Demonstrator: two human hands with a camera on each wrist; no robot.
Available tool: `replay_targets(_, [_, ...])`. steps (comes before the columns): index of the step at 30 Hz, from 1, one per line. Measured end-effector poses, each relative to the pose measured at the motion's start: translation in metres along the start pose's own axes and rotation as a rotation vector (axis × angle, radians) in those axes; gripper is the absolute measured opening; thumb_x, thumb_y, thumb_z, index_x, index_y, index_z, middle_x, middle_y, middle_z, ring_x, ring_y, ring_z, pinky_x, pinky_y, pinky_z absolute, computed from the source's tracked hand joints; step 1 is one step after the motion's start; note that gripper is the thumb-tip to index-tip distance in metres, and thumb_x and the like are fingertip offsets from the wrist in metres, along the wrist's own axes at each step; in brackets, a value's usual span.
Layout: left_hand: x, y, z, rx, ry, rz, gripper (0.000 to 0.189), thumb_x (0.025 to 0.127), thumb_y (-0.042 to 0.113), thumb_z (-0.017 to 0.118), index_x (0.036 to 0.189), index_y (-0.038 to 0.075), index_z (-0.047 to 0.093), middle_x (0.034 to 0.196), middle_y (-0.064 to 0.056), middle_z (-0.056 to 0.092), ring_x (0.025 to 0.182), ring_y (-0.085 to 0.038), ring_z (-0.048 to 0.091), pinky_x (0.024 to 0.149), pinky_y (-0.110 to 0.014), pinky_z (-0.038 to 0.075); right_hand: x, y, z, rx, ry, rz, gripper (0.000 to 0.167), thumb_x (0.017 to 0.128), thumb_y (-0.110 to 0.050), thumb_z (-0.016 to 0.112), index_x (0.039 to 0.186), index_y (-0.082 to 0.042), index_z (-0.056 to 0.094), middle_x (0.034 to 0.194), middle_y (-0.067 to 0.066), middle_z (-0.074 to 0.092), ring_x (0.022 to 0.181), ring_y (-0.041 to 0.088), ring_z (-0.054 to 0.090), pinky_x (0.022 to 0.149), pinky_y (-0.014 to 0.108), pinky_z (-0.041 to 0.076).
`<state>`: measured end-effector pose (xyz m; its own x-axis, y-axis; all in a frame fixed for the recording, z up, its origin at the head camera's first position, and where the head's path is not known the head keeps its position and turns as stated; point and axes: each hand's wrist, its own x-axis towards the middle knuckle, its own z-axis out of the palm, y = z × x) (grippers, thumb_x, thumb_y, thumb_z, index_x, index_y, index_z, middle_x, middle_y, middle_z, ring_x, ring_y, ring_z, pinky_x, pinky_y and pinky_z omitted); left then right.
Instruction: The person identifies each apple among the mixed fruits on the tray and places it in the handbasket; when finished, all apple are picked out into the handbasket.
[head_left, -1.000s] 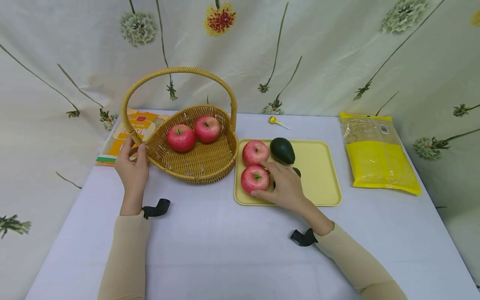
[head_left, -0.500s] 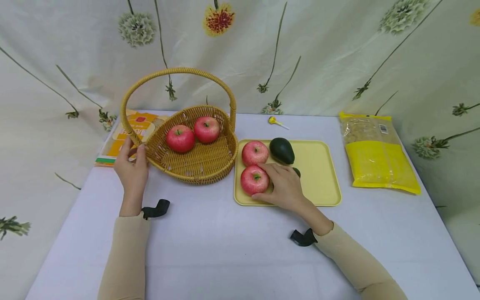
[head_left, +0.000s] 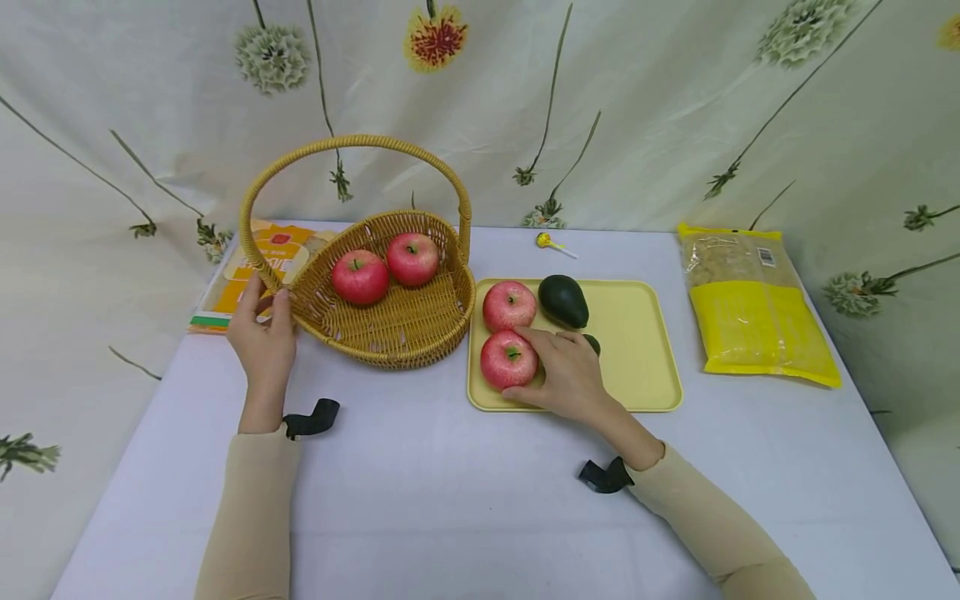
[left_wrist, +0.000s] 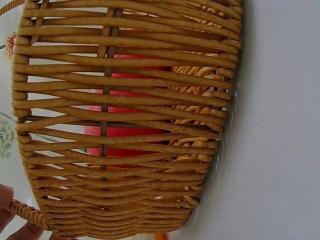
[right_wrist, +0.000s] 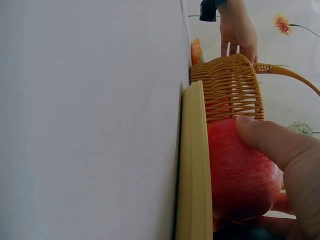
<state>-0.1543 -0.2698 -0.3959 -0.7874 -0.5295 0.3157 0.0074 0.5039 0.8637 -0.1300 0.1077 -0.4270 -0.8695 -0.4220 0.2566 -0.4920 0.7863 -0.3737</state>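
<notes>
Head view: the left hand (head_left: 262,333) pinches the foot of the handle on the basket (head_left: 408,354), which stands on the bench (head_left: 420,483) with 2 apples (head_left: 361,277) inside. The right hand (head_left: 566,375) has thumb and fingers curved round the front apple (head_left: 509,360) on the tray (head_left: 637,350). The rear apple (head_left: 509,306) sits right behind it, the avocado (head_left: 563,302) beside that; a 2nd dark green fruit (head_left: 592,342) is mostly hidden by the hand. With neighbours this close, a sideways pull could knock the rear apple or roll a fruit.

Left wrist view: fingertips show at the handle's foot, and red shows through the weave. A hard tug there might tip the basket and set its 2 apples rolling.

Right wrist view: the thumb presses the front apple's side, fingers opposite, close by the tray's rim. I cannot tell whether it bears weight. Smooth skin could slip from a loose pinch, and a low lift could catch the rim.
</notes>
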Motion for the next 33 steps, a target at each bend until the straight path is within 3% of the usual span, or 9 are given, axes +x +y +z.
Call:
replay_targets(11, [0.001, -0.002, 0.001, 0.002, 0.002, -0.002, 0.043, 0.1, 0.024, 0.053, 0.143, 0.026, 0.05, 0.136, -0.001, 0.06, 0.109, -0.01, 0.056, 0.08, -0.01, 0.046, -0.001, -0.001, 0.004, 0.011, 0.047, -0.003, 0.079, 0.065, -0.052, 0.085, 0.13, -0.015, 0.058, 0.123, 0.002, 0.069, 0.109, 0.022, 0.065, 0.102, 0.044, 0.039])
replay_targets(17, [0.0, -0.002, 0.001, 0.003, 0.006, 0.01, 0.043, 0.1, 0.025, 0.053, 0.143, 0.024, 0.051, 0.136, -0.001, 0.06, 0.109, -0.01, 0.056, 0.077, -0.008, 0.044, 0.0, -0.001, 0.002, 0.074, 0.055, -0.008, 0.078, 0.065, -0.049, 0.086, 0.13, -0.015, 0.058, 0.122, 0.002, 0.069, 0.112, 0.02, 0.064, 0.102, 0.045, 0.038])
replay_targets(26, [-0.001, 0.0, 0.0, 0.001, 0.01, 0.014, 0.041, 0.1, 0.024, 0.054, 0.141, 0.024, 0.054, 0.134, -0.002, 0.061, 0.108, -0.01, 0.057, 0.076, -0.008, 0.044, 0.001, 0.001, -0.007, 0.388, 0.115, -0.022, 0.08, 0.067, -0.034, 0.089, 0.135, -0.009, 0.054, 0.127, 0.005, 0.063, 0.11, 0.018, 0.06, 0.089, 0.037, 0.053])
replay_targets(33, [0.0, -0.001, 0.0, 0.003, 0.006, 0.012, 0.042, 0.1, 0.025, 0.054, 0.142, 0.026, 0.053, 0.134, -0.002, 0.061, 0.11, -0.012, 0.057, 0.077, -0.009, 0.044, 0.004, -0.002, -0.023, 0.588, 0.153, 0.006, 0.08, 0.068, -0.018, 0.089, 0.137, -0.006, 0.05, 0.13, 0.008, 0.057, 0.111, 0.019, 0.058, 0.08, 0.031, 0.057])
